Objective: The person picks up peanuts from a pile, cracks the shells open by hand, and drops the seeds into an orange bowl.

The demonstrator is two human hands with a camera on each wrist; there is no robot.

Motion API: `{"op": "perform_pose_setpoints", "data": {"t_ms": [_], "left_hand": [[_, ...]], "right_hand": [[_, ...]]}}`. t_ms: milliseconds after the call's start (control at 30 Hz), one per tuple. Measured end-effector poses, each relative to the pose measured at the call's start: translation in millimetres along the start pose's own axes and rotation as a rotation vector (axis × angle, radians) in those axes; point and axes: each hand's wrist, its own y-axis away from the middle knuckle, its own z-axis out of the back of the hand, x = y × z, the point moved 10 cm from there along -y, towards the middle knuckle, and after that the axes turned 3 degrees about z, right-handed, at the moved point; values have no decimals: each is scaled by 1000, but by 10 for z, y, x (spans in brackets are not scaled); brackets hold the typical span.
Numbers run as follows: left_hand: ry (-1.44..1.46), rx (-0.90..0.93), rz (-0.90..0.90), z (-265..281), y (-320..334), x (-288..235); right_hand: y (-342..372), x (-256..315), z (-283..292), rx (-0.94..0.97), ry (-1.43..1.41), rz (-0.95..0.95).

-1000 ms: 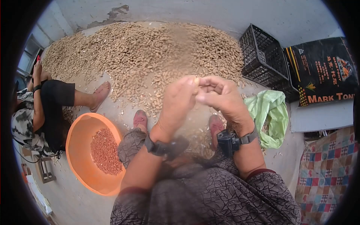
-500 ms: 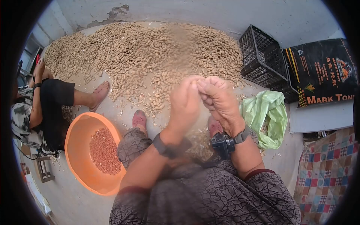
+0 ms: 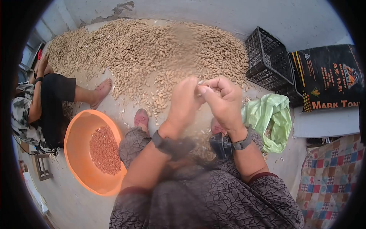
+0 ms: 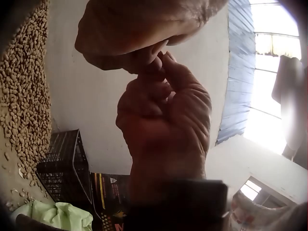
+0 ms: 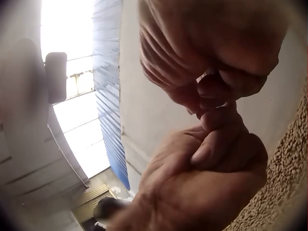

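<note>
Both hands meet in front of the chest, their fingertips together around a peanut (image 3: 201,82) of which only a small pale bit shows. My left hand (image 3: 182,102), a little blurred, pinches it from one side with curled fingers. From the other side my right hand (image 3: 225,101) grips it between thumb and bent forefinger. In the left wrist view the right hand (image 4: 166,115) faces the camera, fingertips against the left hand's. The right wrist view has the left hand (image 5: 207,168) below, its fingers curled; the peanut is hidden there.
A large heap of unshelled peanuts (image 3: 145,49) spreads along the wall. An orange basin (image 3: 78,152) with shelled red kernels (image 3: 105,150) stands left. Right are a black crate (image 3: 263,61), a green bag (image 3: 280,114) and a black printed sack (image 3: 328,80). Another person (image 3: 34,107) sits at far left.
The hands stay together while their fingers shift around the peanut. The right thumb has moved along the left fingertips, and the right hand has turned slightly. The head view has shifted a little.
</note>
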Motion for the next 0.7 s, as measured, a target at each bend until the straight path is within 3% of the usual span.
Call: {"op": "perform_pose_setpoints", "data": {"t_ms": [67,133,200,267,333,367,467,533,700], "left_hand": [[-900,175,-447,-165,44,-236],[-815,212,-424,-132,7,-202],[-730,251,-398,-159,18,-181],[-224,241,-20,-103,-31,27],[-95,249,84,-127,-6,74],[33,258,190,-152,15,142],[-125,309,139,-272,60,10],[-134,321,130,-275,56,18],[-163,323,138,-209,44,31]], "right_hand": [[12,87,-20,31,75,62],[100,405,-167,152,671,458],[94,393,-159,150,613,444],[102,390,-165,146,556,434],[47,167,-32,65,185,152],[32,149,-15,64,186,153],[3,158,126,6,215,181],[-4,60,140,32,187,3],[0,22,148,44,154,-65]]}}
